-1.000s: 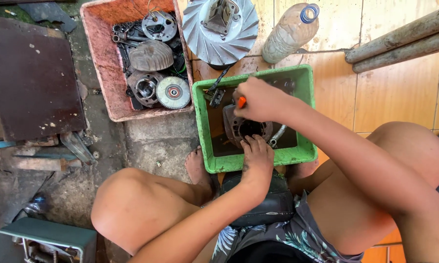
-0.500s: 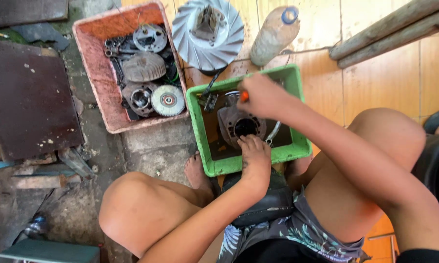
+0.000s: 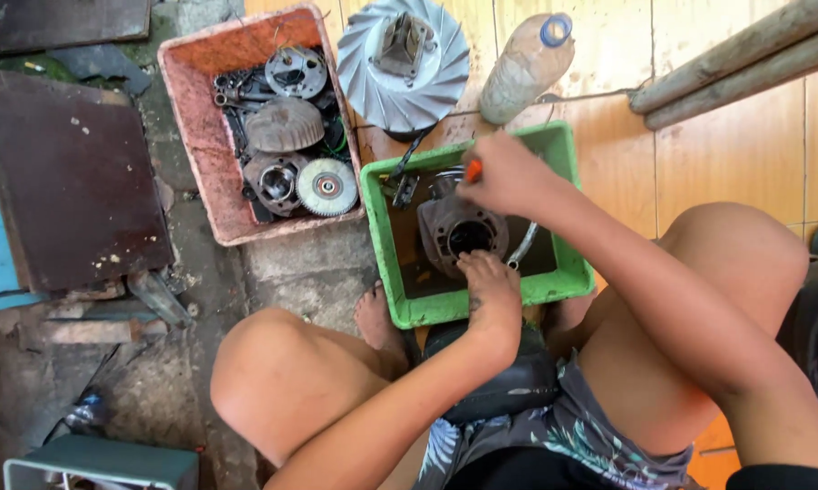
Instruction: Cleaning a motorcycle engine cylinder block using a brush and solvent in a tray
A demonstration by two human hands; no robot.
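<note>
Versus the earlier frames the view has shifted a bit: both trays sit slightly right and lower in frame, hands stayed in the same spots on the same work. Left hand [image 3: 491, 295] rests fingers-down on the near edge of the engine cylinder [image 3: 461, 231], pressing it, not wrapped around it. Right hand [image 3: 509, 174] is closed around an orange-handled tool [image 3: 472, 170], only the handle tip shows, working end hidden. Cylinder sits in the green plastic tray [image 3: 563, 272], centre of frame, bore facing up, with a curved metal tube [image 3: 523, 247] beside it and small dark bits at the tray's far left corner. Pink plastic tray [image 3: 200, 136], upper left, holds greasy metal parts: a round rotor [image 3: 285, 124], a disc [image 3: 327, 187], a housing [image 3: 273, 181], a plate [image 3: 296, 71]. Finned fan wheel [image 3: 404, 63] lies top centre on the tiled floor [image 3: 735, 163], plastic bottle [image 3: 525, 68] just right of it.
</note>
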